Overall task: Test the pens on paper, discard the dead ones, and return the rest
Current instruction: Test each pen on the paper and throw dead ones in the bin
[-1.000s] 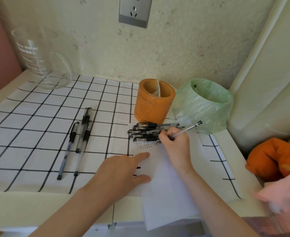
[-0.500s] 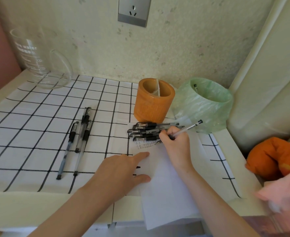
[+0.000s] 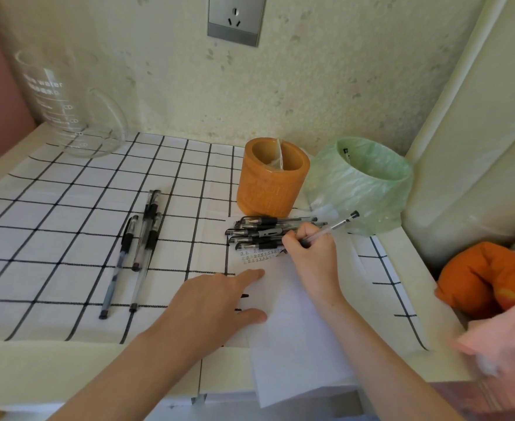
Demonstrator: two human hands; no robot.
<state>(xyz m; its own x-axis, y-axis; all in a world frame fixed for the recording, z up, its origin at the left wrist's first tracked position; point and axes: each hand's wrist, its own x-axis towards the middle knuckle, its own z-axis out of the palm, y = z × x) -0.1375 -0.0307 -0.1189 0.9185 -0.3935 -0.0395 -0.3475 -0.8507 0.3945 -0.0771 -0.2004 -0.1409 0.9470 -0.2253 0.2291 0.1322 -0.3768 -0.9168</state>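
Note:
My right hand (image 3: 310, 253) grips a clear pen (image 3: 332, 229) with its tip on the white paper (image 3: 292, 323), beside rows of small written marks (image 3: 257, 257). My left hand (image 3: 216, 302) lies flat with straight fingers, pressing the paper's left edge. A pile of several black-grip pens (image 3: 262, 232) lies just beyond the marks, in front of the orange pen holder (image 3: 271, 177). Three more pens (image 3: 137, 247) lie apart on the checked cloth to the left. The green-bagged bin (image 3: 362, 183) stands right of the holder, with one pen end (image 3: 345, 153) showing inside.
A large glass beaker (image 3: 67, 101) stands at the back left corner. A wall socket (image 3: 235, 18) is above the table. An orange cushion (image 3: 487, 278) and pink cloth (image 3: 505, 335) lie off the table's right edge. The paper overhangs the front edge.
The pen in my right hand has shifted slightly over the marks. My left hand has stayed on the paper.

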